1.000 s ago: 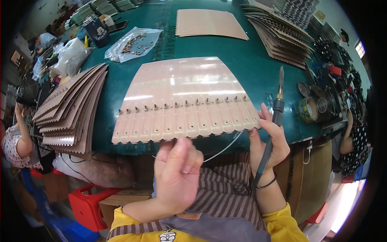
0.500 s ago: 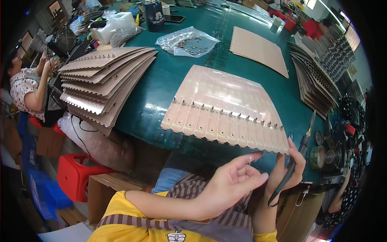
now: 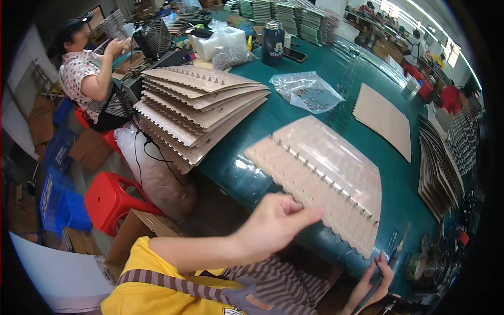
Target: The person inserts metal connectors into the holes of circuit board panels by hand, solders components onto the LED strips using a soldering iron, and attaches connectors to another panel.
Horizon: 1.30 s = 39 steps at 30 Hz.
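A beige panel of joined strips [image 3: 336,157] lies in front of me, with a row of small upright metal pins across it and a scalloped near edge. My left hand [image 3: 278,220] pinches that near edge between thumb and bent fingers. In my right hand [image 3: 374,286], below the panel's right corner, is a soldering iron [image 3: 394,256], its metal tip pointing up and away. The fingers wrap its dark handle, whose lower end runs toward the picture's bottom edge.
To the left stands a fanned stack of similar panels [image 3: 210,97]; another stack [image 3: 438,181] is at the right. Beyond lie a single panel [image 3: 383,121], a clear bag of small metal parts [image 3: 310,93], a dark thermos [image 3: 273,44] and a phone [image 3: 295,54]. A co-worker [image 3: 86,79] sits at far left.
My left hand, earlier apart from the panel with fingers loosely curled, now grips its near edge. The right hand has moved away from the panel's corner with the soldering iron. The view has turned left.
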{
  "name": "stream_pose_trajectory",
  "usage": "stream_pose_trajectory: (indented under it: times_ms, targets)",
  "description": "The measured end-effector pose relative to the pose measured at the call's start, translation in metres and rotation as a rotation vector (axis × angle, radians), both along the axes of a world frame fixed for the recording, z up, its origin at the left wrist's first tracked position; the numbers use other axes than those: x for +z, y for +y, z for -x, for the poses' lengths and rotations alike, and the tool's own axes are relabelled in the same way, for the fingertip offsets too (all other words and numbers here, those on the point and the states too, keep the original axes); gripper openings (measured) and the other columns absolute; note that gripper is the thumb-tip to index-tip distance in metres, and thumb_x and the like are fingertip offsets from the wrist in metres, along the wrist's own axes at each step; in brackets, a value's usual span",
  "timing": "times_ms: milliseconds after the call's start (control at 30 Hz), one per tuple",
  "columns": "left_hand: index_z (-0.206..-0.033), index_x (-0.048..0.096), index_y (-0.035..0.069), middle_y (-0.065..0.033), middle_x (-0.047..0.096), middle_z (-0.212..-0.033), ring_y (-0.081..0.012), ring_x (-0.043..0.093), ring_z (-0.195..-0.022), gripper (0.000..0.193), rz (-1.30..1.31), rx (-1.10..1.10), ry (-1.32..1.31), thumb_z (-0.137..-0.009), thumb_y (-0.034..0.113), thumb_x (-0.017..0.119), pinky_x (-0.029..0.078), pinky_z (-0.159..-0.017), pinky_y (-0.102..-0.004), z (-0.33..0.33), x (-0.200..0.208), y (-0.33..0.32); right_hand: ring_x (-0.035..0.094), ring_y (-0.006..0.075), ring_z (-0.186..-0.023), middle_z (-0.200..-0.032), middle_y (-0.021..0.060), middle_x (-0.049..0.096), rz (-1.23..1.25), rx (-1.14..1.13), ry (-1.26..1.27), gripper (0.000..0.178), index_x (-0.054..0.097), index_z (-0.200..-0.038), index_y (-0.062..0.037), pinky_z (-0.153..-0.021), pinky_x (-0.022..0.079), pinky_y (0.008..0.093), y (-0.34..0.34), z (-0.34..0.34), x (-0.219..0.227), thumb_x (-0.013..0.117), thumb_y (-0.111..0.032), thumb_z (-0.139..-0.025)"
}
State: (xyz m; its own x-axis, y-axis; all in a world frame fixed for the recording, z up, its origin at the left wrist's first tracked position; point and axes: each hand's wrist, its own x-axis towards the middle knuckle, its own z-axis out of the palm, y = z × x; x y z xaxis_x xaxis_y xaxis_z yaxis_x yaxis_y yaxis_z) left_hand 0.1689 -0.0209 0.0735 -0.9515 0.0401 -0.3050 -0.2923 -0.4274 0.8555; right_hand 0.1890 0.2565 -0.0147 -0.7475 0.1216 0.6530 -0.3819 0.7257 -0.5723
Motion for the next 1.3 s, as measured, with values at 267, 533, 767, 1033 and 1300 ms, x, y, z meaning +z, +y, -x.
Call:
stream_pose_trajectory:
  times_ms: [267,533,767,1033,1300]
  targets:
    - [-0.078,0.059,0.006,0.0027,0.054,-0.067,0.0007,0.038,-0.047,0.013,0.251,0.226,0.267,-0.086,0.015,0.062,0.029,-0.041,-0.0165,0.041,0.075,-0.124,0.065,0.0278,-0.081,-0.098,0.0218,0.063,0.189,-0.125,0.035,0.02,0.053,-0.102,0.0055,-0.074,0.055,0.0336,0.046,-0.015,0.001,0.053,-0.013,-0.094]
    - [-0.108,0.056,0.004,-0.0057,0.062,-0.089,-0.0088,0.061,-0.074,0.025,0.381,0.354,0.239,-0.084,0.001,0.063,0.044,-0.047,-0.0144,0.089,0.044,-0.326,0.042,0.0083,-0.063,-0.073,-0.0001,0.047,0.291,-0.751,0.122,0.043,0.065,-0.106,-0.0073,-0.056,0.033,0.0211,0.134,-0.022,-0.005,0.034,-0.035,-0.098]
    - [-0.078,0.049,0.022,0.0117,0.032,-0.054,0.0021,0.022,-0.035,0.03,0.836,0.549,-0.062,-0.09,0.049,0.055,0.013,-0.03,-0.0169,0.064,0.022,-0.359,0.039,0.0038,-0.049,-0.057,-0.0009,0.047,0.612,-0.771,0.325,0.033,0.048,-0.08,-0.0083,-0.044,0.029,0.0188,0.18,-0.01,0.031,0.04,-0.035,-0.099]
    - [-0.1,0.061,0.016,0.0082,0.049,-0.07,0.0037,0.039,-0.051,0.028,1.052,0.646,-0.13,-0.09,0.041,0.058,0.026,-0.037,-0.0138,0.072,0.023,-0.345,0.053,0.0083,-0.047,-0.054,0.0043,0.055,0.292,-0.919,0.26,0.039,0.051,-0.071,-0.0029,-0.045,0.037,0.0221,0.215,0.016,0.058,0.051,-0.034,-0.095]
    - [-0.104,0.064,0.013,0.008,0.056,-0.078,0.0025,0.043,-0.057,0.027,0.73,0.777,0.146,-0.091,0.037,0.058,0.033,-0.048,-0.013,0.093,0.001,-0.4,0.06,0.0185,-0.055,-0.059,0.011,0.061,0.156,-0.882,0.029,0.037,0.053,-0.072,-0.0026,-0.056,0.045,0.0319,0.212,0.069,0.048,0.07,-0.035,-0.081]
